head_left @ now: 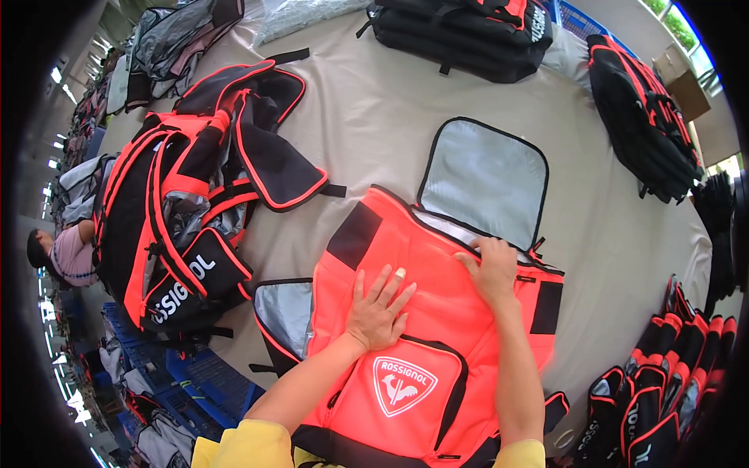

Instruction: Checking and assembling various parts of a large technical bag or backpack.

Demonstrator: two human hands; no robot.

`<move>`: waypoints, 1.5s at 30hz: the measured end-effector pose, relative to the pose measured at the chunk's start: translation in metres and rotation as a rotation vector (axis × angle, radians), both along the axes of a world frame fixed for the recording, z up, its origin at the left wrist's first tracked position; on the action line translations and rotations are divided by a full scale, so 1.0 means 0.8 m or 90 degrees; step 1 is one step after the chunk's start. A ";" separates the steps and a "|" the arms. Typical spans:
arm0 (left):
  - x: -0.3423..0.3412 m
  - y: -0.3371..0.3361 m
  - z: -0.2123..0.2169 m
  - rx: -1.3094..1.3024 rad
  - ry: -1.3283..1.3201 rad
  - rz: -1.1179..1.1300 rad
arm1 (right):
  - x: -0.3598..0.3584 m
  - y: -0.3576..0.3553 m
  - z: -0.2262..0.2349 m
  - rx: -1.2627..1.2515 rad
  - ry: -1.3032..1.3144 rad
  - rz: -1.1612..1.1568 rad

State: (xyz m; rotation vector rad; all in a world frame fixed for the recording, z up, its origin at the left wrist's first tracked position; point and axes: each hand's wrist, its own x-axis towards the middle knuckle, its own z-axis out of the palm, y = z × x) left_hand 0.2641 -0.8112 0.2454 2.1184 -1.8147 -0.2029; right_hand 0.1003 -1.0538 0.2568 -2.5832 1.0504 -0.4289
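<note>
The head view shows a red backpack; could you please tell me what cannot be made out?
In the head view:
Red backpack: interior mostly hidden by its front panel; base partly cut off by the lower edge.
Left hand: covers the fabric beneath.
Co-worker: hands out of sight, apparently behind the black-and-red backpack.

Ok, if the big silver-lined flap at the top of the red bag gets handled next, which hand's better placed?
Right, I'd say. The right hand is at the opening edge of the red bag, near the flap; the left hand lies spread on the bag's front, farther away.
</note>
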 end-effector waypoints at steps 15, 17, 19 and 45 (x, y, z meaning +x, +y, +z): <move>0.047 0.004 0.159 -0.356 0.197 0.217 | -0.027 0.219 0.157 -0.024 0.062 0.283; 0.059 -0.021 0.194 -0.252 0.163 0.208 | -0.028 0.238 0.164 -0.018 0.058 0.307; 0.072 -0.021 0.190 -0.166 0.190 0.190 | -0.029 0.253 0.178 0.015 0.040 0.301; 0.068 -0.018 0.076 -0.034 0.546 0.299 | 0.022 0.179 0.050 0.250 -0.088 -0.092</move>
